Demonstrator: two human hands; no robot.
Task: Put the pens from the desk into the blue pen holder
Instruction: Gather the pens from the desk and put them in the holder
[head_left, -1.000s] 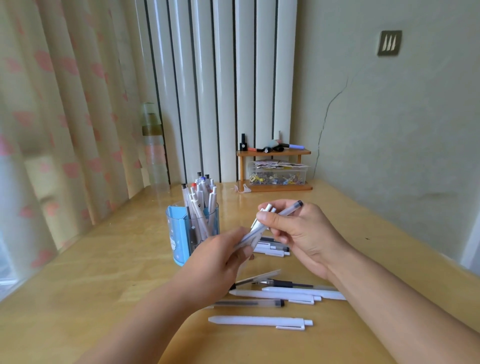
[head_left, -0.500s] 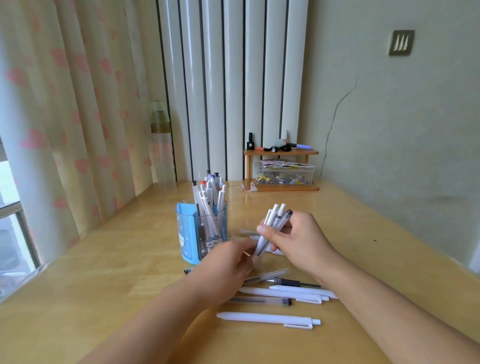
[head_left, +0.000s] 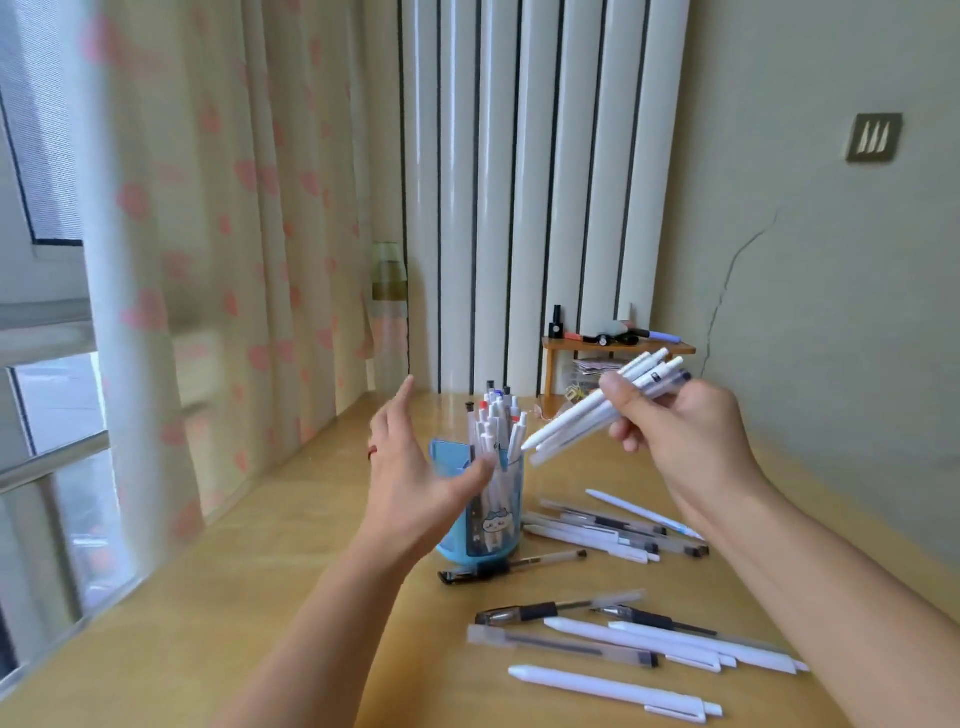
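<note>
Bundle of white pens (head_left: 597, 410) clamped in the right hand (head_left: 675, 431), fingers (head_left: 621, 402) wrapped tight round the middle of the shafts, tips slanting down-left and stopping just above and right of the rim of the blue pen holder (head_left: 457, 519). Holder stands upright on the counter (head_left: 260, 597), already crowded with pens. Left hand (head_left: 415, 483) empty, fingers spread apart, palm just beside the holder's left wall; contact can't be confirmed, thumb overlaps the front. Step in hand: delivery of the bundle into the holder, insertion not yet done. Next move likely calls for tipping the bundle more upright, finding a gap among the standing pens, then loosening the fingers; left hand probably steadies the holder. Loose pens (head_left: 623, 644) lie on the counter below and right of the fingers, more just beside the holder's base, so plenty left.
</note>
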